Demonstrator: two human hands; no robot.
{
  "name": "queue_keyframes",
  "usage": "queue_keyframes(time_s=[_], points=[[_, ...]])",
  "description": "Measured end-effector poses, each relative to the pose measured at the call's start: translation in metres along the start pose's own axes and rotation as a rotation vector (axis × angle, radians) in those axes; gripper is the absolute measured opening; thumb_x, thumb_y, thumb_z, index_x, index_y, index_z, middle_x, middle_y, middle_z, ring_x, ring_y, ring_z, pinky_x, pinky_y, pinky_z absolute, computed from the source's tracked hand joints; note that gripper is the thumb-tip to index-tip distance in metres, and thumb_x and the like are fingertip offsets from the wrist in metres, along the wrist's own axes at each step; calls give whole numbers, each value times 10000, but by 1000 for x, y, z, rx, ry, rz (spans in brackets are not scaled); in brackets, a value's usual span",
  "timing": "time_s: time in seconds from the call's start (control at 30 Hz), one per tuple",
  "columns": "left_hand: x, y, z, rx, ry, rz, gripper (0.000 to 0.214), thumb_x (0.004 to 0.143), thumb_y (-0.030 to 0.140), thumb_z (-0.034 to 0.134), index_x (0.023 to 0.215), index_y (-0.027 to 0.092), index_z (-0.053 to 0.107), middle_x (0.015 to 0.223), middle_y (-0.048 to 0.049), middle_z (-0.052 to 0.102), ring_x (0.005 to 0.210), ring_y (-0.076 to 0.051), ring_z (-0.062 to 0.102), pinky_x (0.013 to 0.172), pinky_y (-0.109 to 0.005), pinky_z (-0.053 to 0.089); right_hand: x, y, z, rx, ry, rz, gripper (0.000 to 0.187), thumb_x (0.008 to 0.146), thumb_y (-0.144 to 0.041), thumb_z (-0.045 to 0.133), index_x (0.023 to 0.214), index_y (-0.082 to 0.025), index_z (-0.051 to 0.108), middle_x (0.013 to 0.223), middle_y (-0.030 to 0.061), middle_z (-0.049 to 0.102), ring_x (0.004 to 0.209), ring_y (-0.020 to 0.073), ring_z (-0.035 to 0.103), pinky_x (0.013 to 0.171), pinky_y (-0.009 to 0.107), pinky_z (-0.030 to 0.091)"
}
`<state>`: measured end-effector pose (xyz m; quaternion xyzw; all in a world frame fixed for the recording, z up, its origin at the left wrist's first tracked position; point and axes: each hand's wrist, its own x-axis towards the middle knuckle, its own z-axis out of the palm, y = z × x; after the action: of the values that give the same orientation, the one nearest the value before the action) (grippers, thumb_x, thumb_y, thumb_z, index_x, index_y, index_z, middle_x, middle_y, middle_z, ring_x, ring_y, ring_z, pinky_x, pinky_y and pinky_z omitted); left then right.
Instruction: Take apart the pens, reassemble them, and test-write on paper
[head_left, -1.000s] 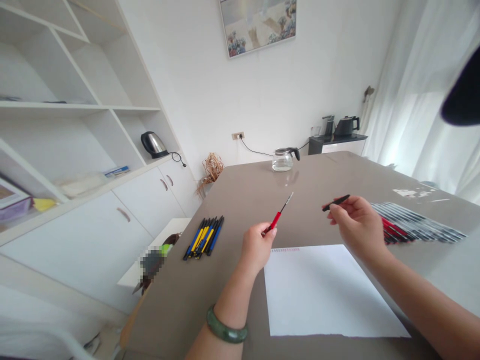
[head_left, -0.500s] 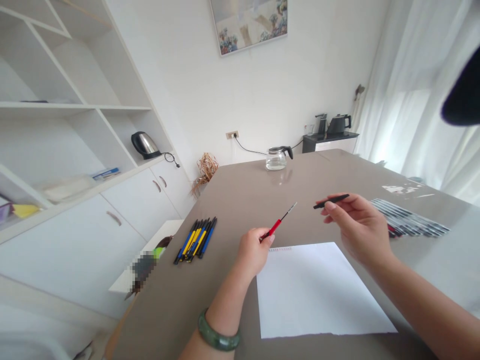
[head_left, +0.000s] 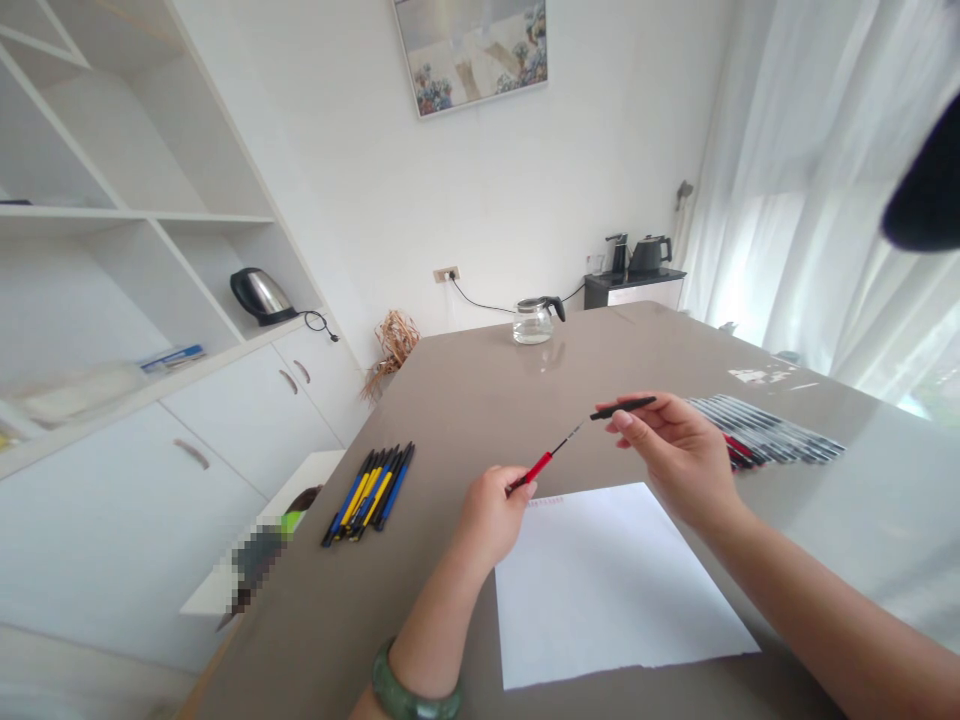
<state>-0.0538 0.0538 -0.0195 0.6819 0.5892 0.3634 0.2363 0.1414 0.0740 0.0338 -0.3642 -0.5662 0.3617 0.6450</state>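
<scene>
One table (head_left: 480, 385) carried everything; layout on it matched the frame 1 s earlier, only the view had swung a bit R. Closest to the person: white sheet (head_left: 622, 590), w/ a row of small reddish marks at its far edge by the L hand. To the R, clear-barrelled pens (head_left: 776, 430) lay in a row, w/ a few red ones (head_left: 739, 452) partly behind R hand. To the L, blue, yellow & blk pens (head_left: 370, 492) lay bunched, well apart from both hands.

Main change: R hand (head_left: 675, 455) had come L toward L hand (head_left: 496, 512), so the gap betw. their pieces had all but gone.

Pose: L hand lower, curled, by sheet's far L corner (contact unclear), thumb & index clamped on red pen part (head_left: 538, 468). R hand higher, thumb + fingertips pinching black barrel (head_left: 624, 409), near level, slight rise to R.

Smallest: refill (head_left: 568, 438) stuck out of red part, up & R, steeper than barrel. Tip sat right at barrel's L end; touching or just short, couldn't tell. Judged: pieces approx. end to end, not joined; angle match mattered most.
</scene>
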Motion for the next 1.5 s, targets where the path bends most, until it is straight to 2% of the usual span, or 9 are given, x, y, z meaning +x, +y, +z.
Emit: queue_keyframes(time_s=[0.63,0.93,1.13,1.37,1.5], points=[[-2,8,-3,54,-23,33,243,770,282,441,908,204,625,792,-38,579,705,-146,516,635,-251,385,2,7,-3,21,-78,108,238,677,-346,601,855,-196,554,794,48,622,672,139,556,539,248,449],[-4,17,-5,1,-32,89,253,786,285,426,940,208,611,762,-26,555,680,-133,506,607,-234,374,-7,12,5,55,-278,212,228,687,-336,587,840,-171,548,713,37,587,654,131,534,568,256,438],[-5,22,-7,-82,-79,104,283,803,325,405,972,203,596,745,-18,520,662,-121,484,598,-228,372,-7,16,6,129,-237,309,224,679,-345,588,812,-171,547,770,44,612,622,110,531,548,236,418],[-5,25,-10,-144,-84,75,306,808,349,391,960,181,597,779,-32,539,681,-124,487,612,-233,390,-6,18,7,201,-216,362,193,663,-325,603,763,-170,544,621,6,571,616,121,542,532,224,406],[-5,27,-11,-175,-102,103,297,806,342,400,927,166,606,796,-38,566,732,-135,496,652,-235,389,-8,18,8,229,-209,362,227,664,-303,604,853,-192,545,559,-19,550,597,119,538,537,230,404]])
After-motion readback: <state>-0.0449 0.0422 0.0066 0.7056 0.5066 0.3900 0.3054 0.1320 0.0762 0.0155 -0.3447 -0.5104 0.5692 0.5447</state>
